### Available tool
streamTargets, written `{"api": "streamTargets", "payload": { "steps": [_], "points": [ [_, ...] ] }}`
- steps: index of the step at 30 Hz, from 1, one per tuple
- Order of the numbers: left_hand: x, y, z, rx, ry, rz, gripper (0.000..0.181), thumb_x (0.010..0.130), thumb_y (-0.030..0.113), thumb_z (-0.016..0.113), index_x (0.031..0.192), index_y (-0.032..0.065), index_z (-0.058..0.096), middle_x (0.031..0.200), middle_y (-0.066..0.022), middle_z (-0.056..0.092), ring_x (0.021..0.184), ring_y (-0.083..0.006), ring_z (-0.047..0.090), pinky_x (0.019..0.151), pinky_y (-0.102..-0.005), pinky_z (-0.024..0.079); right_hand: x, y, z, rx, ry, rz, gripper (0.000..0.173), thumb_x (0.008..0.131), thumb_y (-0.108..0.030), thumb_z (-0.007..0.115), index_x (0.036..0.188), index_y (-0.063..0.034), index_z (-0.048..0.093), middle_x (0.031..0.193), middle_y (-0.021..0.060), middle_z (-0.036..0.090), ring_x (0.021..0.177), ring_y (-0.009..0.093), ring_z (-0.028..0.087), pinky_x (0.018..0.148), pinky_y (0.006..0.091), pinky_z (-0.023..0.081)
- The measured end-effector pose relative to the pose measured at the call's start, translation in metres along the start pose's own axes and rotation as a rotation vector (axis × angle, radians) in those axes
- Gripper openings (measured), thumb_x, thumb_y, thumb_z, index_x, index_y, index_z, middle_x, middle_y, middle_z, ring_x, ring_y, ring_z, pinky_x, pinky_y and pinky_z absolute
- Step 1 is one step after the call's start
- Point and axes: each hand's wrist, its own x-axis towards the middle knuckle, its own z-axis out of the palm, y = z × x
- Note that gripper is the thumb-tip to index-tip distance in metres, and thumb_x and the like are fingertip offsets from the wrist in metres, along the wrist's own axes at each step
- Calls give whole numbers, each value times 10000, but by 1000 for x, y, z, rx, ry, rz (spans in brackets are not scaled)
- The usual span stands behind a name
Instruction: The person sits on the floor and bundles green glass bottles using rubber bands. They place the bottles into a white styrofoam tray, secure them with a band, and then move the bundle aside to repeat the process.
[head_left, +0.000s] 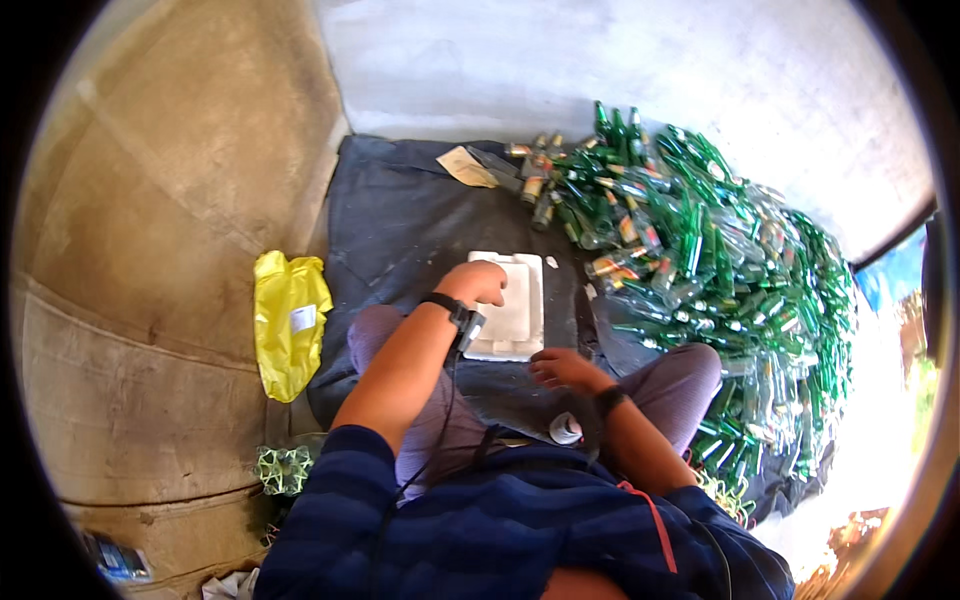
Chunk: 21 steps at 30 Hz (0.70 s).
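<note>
A white foam tray (529, 300), apparently polystyrene with a recessed middle, lies on the dark sheet (405, 217) before my crossed legs. My left hand (480, 281) is over the tray's left side, its fingers curled downward. The back of that hand hides whether anything is between the fingers, and whether they touch the foam. A black strap with a small device (463, 322) is around the left wrist. Just off the tray's near right corner is my right hand (564, 369), fingers loosely bent and slightly apart, with nothing visible in them.
A large heap of green and clear glass bottles (720, 285) rises on the right, against the pale wall (570, 60). On the left, a yellow plastic bag (289, 337) lies by the brown wall (165, 187). A piece of cardboard (466, 166) lies at the back.
</note>
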Motion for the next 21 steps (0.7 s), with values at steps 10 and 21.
{"api": "streamTargets", "payload": {
  "steps": [10, 21],
  "points": [
    [41, -15, 6, -63, 91, 191, 472, 812, 307, 803, 1225, 90, 731, 1214, -204, 721, 1126, -375, 687, 969, -451, 540, -139, -108, -70, 505, 239, -508, 283, 1055, -213, 599, 1287, -56, 637, 1168, 80, 717, 1020, 185, 709, 886, 324, 567],
    [45, 45, -22, -40, -108, -80, 491, 862, 313, 774, 1303, 110, 698, 1215, -178, 731, 1144, -334, 688, 981, -418, 537, -57, 0, -109, 817, 327, -219, 213, 1060, -163, 577, 1241, -61, 626, 1039, 15, 686, 874, 122, 668, 784, 310, 563]
  ]
}}
